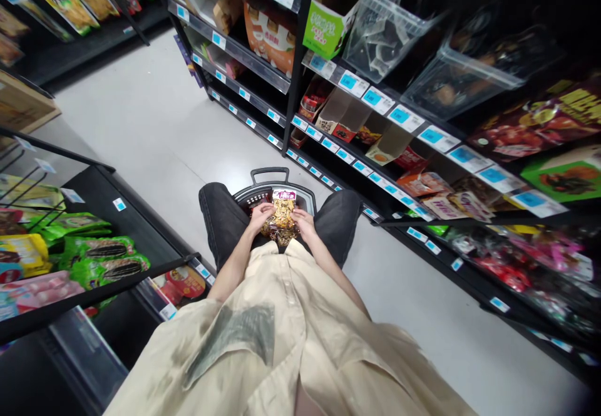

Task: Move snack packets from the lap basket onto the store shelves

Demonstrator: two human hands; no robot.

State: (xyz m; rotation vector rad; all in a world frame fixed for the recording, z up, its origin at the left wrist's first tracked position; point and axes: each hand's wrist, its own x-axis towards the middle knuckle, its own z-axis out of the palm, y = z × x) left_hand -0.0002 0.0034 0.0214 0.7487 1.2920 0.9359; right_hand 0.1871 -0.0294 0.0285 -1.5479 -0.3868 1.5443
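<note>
Between my knees, a snack packet (284, 210) with a clear golden-brown front and a white and purple header is held upright over a dark shopping basket (307, 195). The fingers of my left hand (261, 217) are closed at the packet's left edge. On the opposite edge, my right hand (304, 223) grips it with bent fingers. Below and beside the packet, more dark shiny packages lie in the basket, partly covered by my hands. The basket's handle (270, 173) sticks out at the far side.
A tall shelf with price tags (375, 98) runs along the right, holding boxes, clear plastic bins (387, 31) and bagged snacks. At left, a low rack carries green snack bags (101, 248). Grey floor (154, 99) lies between them, and a cardboard box (25, 103) stands far left.
</note>
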